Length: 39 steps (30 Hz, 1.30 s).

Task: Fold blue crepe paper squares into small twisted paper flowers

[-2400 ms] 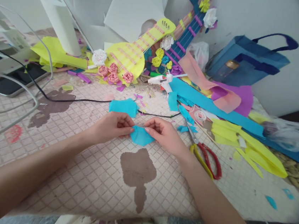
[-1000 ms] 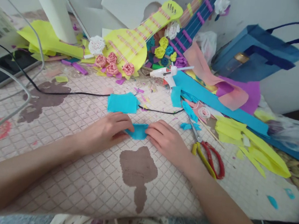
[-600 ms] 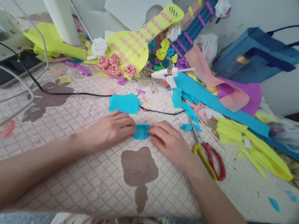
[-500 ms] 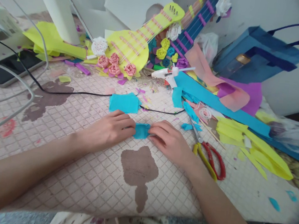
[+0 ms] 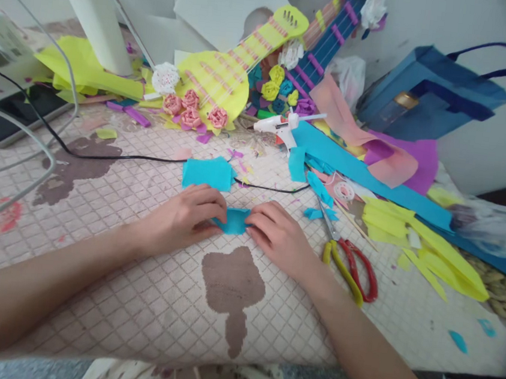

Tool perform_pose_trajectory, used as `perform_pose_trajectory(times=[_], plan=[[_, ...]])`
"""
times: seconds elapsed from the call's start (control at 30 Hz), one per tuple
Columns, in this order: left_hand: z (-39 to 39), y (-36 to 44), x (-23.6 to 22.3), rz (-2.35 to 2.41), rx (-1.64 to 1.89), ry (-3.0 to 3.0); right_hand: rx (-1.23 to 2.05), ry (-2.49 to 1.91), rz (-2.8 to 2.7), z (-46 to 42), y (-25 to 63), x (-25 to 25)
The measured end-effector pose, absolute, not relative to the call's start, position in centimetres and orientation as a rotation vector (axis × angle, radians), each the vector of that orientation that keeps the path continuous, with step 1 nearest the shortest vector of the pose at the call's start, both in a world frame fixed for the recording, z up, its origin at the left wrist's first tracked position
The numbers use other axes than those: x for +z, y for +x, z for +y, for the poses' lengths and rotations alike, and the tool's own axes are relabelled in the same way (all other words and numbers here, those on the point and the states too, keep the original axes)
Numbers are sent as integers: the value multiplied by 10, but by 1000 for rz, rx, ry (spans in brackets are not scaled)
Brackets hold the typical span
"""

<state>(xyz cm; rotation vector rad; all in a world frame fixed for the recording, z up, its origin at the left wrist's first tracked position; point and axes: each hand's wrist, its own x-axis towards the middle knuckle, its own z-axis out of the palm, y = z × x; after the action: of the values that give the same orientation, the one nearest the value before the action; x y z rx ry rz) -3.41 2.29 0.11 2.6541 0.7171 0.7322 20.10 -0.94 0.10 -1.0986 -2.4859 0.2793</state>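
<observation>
Landmark: the scissors. The blue strip is left of them, about level with their pivot, held low over the tablecloth. Left hand pinches the strip's left end, thumb against bent fingers; right hand pinches the other end the same way, on the side nearer the scissors.

Main risk: it looks like thin paper, so uneven tension between the two pinches could tear it or skew it. A looser grip on one side could let that end slip and curl. (Secondary: the right forearm is near the scissors, so a sideways sweep might knock them.)

Orientation: long axis runs left-right, hand to hand, right end toward the scissors, broad face up. Fingers cover both ends, so I can't judge full length. A larger blue sheet lies farther left of the scissors, beyond the strip.
</observation>
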Motion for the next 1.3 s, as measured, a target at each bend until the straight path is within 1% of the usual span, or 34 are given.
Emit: perform_pose_trajectory(times=[0.1,0.2,0.37,0.8,1.13,1.3], plan=[[21,-33,7,686,715,2847,299,-1118,-2482,-9,200,1],[20,-33,12,557,593,3036,325,-1124,-2462,-9,200,2],[20,-32,16,501,437,3097,357,-1111,-2449,-9,202,3],[23,-32,2,658,665,2787,320,-1113,-2482,-11,201,4],[16,-32,3,776,712,2714,334,-1104,-2468,-10,198,3],[13,-30,4,781,624,2799,368,-1112,-2453,-13,199,4]])
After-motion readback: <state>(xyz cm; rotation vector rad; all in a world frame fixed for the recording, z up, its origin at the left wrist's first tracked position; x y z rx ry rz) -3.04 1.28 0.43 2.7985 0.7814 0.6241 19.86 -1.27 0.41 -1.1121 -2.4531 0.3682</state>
